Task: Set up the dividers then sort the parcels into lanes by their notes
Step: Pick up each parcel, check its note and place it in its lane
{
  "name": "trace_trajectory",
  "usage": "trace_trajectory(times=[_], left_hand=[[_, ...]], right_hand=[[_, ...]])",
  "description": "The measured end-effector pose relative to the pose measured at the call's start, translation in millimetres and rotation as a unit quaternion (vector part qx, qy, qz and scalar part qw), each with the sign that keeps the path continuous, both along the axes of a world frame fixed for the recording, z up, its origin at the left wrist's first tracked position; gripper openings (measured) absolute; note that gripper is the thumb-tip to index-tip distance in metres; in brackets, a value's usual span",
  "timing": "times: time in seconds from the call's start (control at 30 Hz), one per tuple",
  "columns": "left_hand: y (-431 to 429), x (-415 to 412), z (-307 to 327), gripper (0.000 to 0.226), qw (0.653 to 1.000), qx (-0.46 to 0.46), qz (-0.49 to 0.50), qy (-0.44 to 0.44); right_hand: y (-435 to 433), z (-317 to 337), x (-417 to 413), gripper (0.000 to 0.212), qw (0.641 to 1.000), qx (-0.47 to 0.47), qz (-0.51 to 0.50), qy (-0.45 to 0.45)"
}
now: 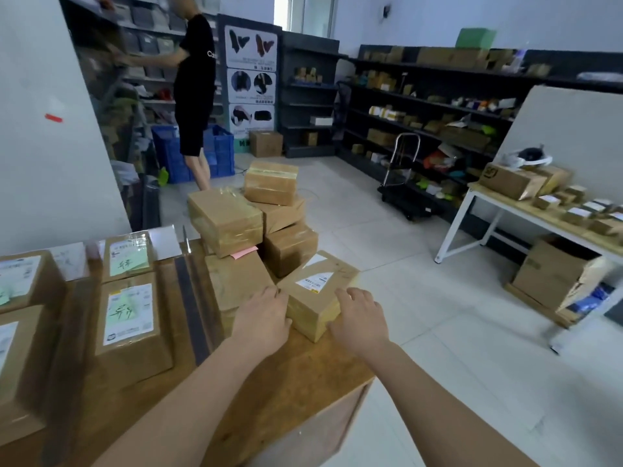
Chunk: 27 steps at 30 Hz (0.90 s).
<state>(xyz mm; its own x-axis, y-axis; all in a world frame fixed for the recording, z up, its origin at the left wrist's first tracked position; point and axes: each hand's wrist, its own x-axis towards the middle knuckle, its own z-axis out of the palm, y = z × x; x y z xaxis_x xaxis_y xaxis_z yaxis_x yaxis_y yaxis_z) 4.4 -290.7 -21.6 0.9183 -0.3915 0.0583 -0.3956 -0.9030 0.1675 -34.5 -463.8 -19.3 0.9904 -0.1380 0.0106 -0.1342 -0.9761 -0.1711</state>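
A small cardboard parcel with a white label sits at the right end of the wooden table. My left hand grips its left side, fingers curled into the gap beside a neighbouring box. My right hand curls over its right edge. A dark divider strip runs across the table to the left. Beyond it lie two parcels with green notes. A pink note sticks out of the stacked parcels behind.
More labelled parcels fill the table's left end. A person in black stands at the far shelves by blue crates. To the right are a hand trolley, a white-legged table holding small boxes, and an open carton.
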Motion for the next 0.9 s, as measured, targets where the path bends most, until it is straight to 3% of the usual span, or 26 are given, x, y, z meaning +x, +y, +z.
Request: trace_trajectory(times=[0.23,0.53,0.73,0.83,0.9], left_hand=[[-40,47,-21,0.075,0.999,0.028,-0.011,0.039],[-79,123,-53,0.127,0.98,0.091,0.01,0.176],[-90,146,-64,0.138,0.967,0.092,0.021,0.238],[-95,153,-62,0.133,0.969,0.07,0.036,0.236],[-95,161,-60,0.129,0.965,0.03,0.057,0.252]], right_hand=[[-47,-19,40,0.063,0.999,0.008,-0.021,0.027],[-95,-47,124,0.076,0.994,0.057,-0.043,0.078],[-108,-70,158,0.1,0.977,0.168,-0.059,0.12],[-114,-76,169,0.101,0.963,0.247,-0.069,0.081],[-118,-77,177,0.099,0.936,0.335,-0.101,0.04]])
